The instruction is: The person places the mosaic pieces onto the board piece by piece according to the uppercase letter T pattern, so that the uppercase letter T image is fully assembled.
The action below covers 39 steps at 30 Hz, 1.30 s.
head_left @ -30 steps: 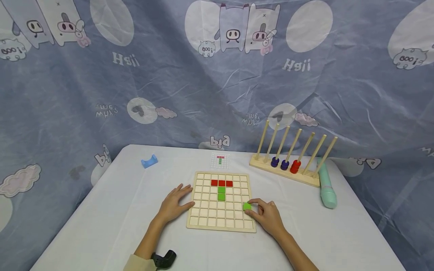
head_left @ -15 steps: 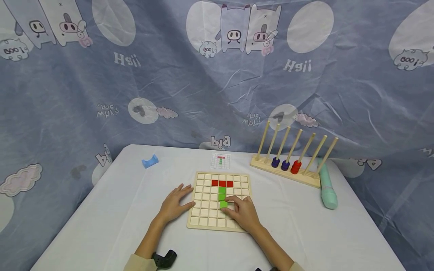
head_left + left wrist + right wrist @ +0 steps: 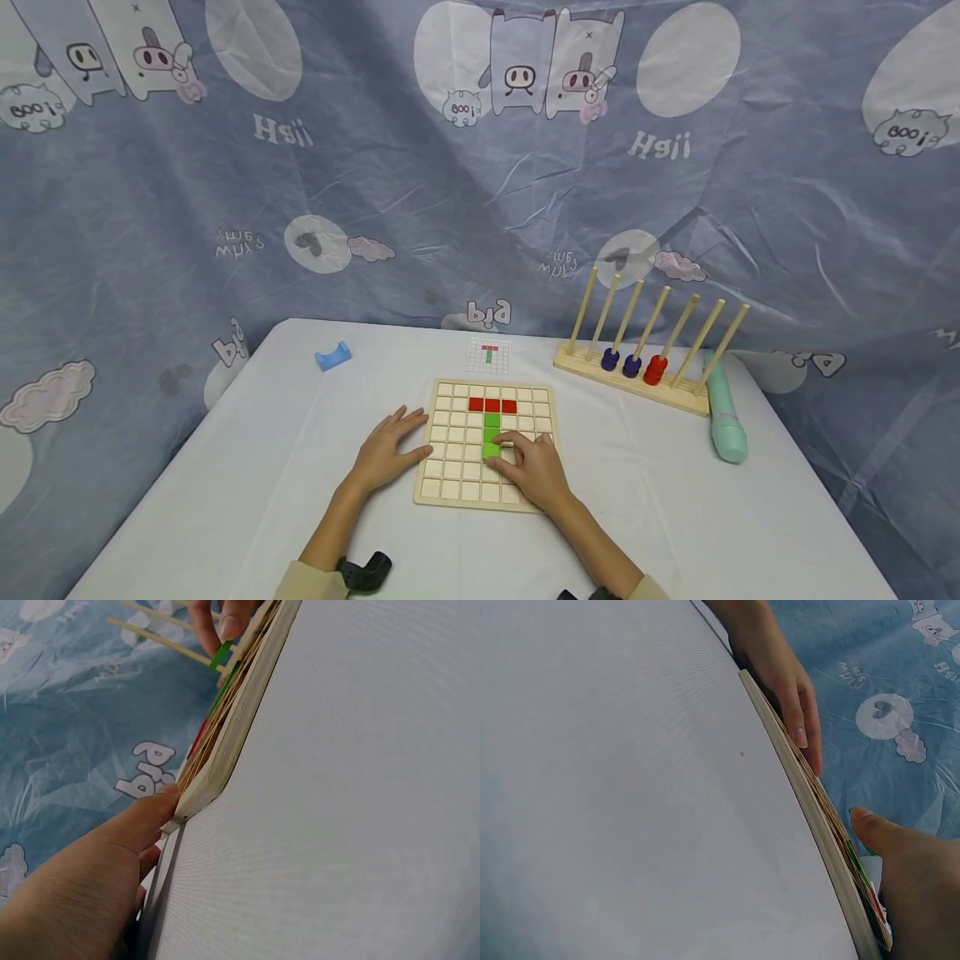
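A square wooden grid board (image 3: 452,471) lies on the table. Three red tiles (image 3: 492,406) form a row in its upper part, with green tiles (image 3: 491,420) in a column below the middle one. My right hand (image 3: 542,477) pinches a green tile (image 3: 490,451) between thumb and fingers, at the column's lower end. From the left wrist view this green tile (image 3: 220,656) stands tilted above the board's surface. My left hand (image 3: 385,457) rests at the board's left edge, fingers spread and thumb touching the rim; the board's side (image 3: 225,757) also shows there.
Behind the board lies a small card (image 3: 487,357) printed with a red and green T. A peg stand (image 3: 630,379) with blue and red beads is at the back right, beside a mint-green microphone-shaped object (image 3: 726,429). A blue curved piece (image 3: 332,357) lies back left.
My right hand has carried the green tile leftward from the board's right edge to the lower end of the green column, then lowered slightly there. The left hand has stayed in place.
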{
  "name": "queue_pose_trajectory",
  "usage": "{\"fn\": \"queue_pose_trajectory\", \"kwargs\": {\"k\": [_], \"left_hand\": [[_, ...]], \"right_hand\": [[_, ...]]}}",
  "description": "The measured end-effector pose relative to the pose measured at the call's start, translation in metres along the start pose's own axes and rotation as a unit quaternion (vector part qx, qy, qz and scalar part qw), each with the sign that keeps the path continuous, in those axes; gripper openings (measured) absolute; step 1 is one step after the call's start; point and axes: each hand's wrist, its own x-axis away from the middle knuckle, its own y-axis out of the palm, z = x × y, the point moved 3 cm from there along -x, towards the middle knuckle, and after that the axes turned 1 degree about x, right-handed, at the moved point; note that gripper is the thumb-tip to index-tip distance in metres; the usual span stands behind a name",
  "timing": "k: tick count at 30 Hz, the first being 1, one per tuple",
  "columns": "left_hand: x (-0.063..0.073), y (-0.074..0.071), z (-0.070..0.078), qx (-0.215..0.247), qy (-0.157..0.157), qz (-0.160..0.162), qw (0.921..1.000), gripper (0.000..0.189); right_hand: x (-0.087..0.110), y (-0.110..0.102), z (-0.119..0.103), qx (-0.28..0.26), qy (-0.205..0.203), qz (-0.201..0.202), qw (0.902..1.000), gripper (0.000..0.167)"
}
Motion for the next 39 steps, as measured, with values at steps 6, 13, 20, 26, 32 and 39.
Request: {"fn": "queue_pose_trajectory", "kwargs": {"k": [6,13,20,26,32,39], "left_hand": [[-0.0008,0.0013,-0.001,0.0,0.002,0.001,1.0,0.059],[-0.002,0.0024,-0.0033,0.0,-0.014,-0.015,0.9998,0.062],[-0.0012,0.0021,-0.0023,-0.002,-0.014,-0.011,0.9998,0.062],[-0.0013,0.0022,-0.002,-0.001,-0.017,-0.014,0.9998,0.061],[-0.0008,0.0025,-0.0021,0.0,-0.013,-0.013,0.9998,0.061],[-0.0005,0.0015,-0.0013,0.002,-0.014,-0.012,0.9998,0.061]], "right_hand": [[-0.0001,0.0016,0.0017,0.017,0.017,-0.015,0.9996,0.033],[0.0005,0.0035,0.0039,0.027,0.018,-0.014,0.9994,0.033],[0.0011,0.0049,0.0046,0.034,0.01,-0.007,0.9993,0.032],[0.0015,0.0046,0.0033,0.031,-0.005,0.001,0.9995,0.032],[0.0022,0.0045,0.0045,0.026,0.003,-0.005,0.9996,0.032],[0.0016,0.0045,0.0043,0.025,0.008,-0.006,0.9996,0.031]]}}
